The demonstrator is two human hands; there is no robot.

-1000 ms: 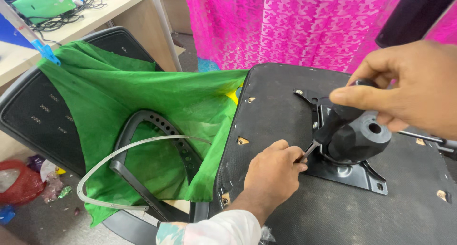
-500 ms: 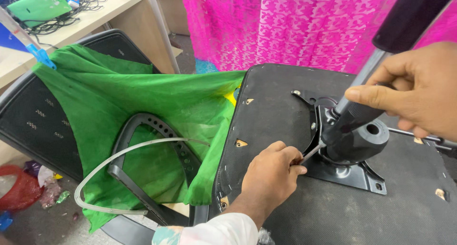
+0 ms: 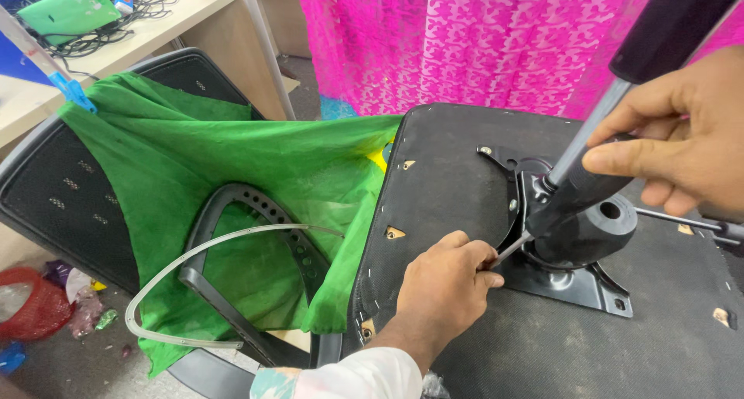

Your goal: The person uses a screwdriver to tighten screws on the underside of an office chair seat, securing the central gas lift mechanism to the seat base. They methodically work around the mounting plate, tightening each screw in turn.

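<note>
An upturned black chair seat [image 3: 449, 174] lies in front of me, with a black metal mechanism plate [image 3: 573, 283] bolted to its underside. My left hand [image 3: 446, 290] grips a thin metal tool [image 3: 508, 252] whose tip reaches the base of the round black hub [image 3: 597, 228]. My right hand [image 3: 682, 135] is closed round the lower end of a gas lift cylinder [image 3: 593, 132]. Its silver rod rises at a slant from the hub to a black tube at the top right. A thin lever rod [image 3: 674, 219] sticks out to the right.
A green cloth [image 3: 232, 159] drapes over the chair's mesh backrest [image 3: 54, 197] and a black armrest [image 3: 225, 213], with a grey curved strip [image 3: 178, 259] across it. A pink curtain [image 3: 434, 42] hangs behind. A red basket [image 3: 27, 306] sits on the floor at left, and a desk [image 3: 155, 27] stands at the back left.
The gas lift cylinder has come into view, standing in the hub with my right hand round its lower end. My left hand has stayed at the hub's base with the tool.
</note>
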